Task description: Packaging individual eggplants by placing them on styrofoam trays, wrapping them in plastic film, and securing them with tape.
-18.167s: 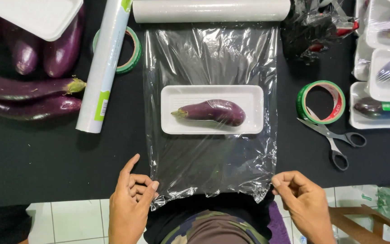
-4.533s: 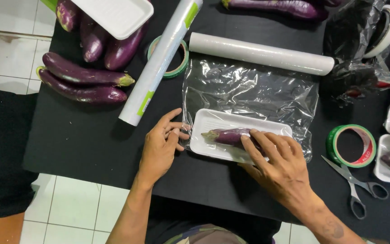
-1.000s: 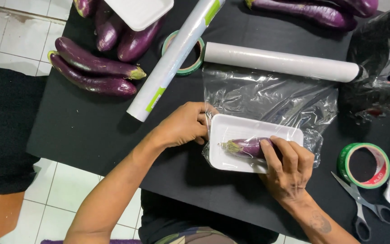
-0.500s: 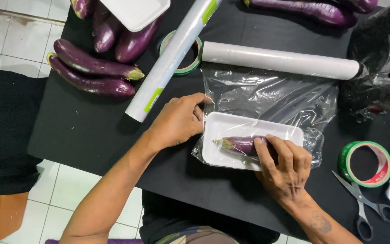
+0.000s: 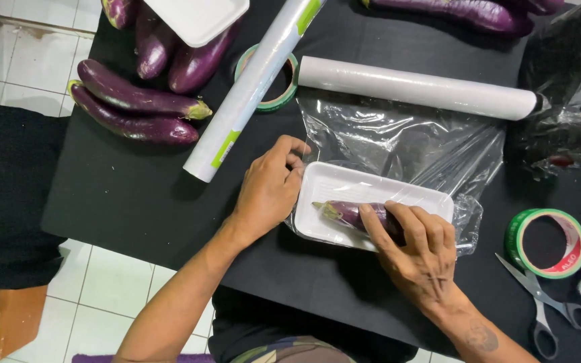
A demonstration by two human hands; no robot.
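A white foam tray (image 5: pixel 344 185) lies on the black table with a small purple eggplant (image 5: pixel 344 212) in it. Clear plastic film (image 5: pixel 405 141) stretches from the tray up to a white film roll (image 5: pixel 418 87). My left hand (image 5: pixel 267 188) grips the film at the tray's left end, fingers curled over the rim. My right hand (image 5: pixel 415 252) lies flat over the eggplant and presses the film down onto it.
A second long film roll (image 5: pixel 250 91) lies diagonally at upper left over a green tape ring (image 5: pixel 287 97). Loose eggplants (image 5: pixel 136 111) are piled at left. Another tape ring (image 5: pixel 546 242) and scissors (image 5: pixel 549 312) lie at right, with a black bag (image 5: pixel 566 87) behind.
My left hand slid down the tray's left end and pulled the film tighter. My right hand stayed pressed on the eggplant. The camera view shifted slightly.
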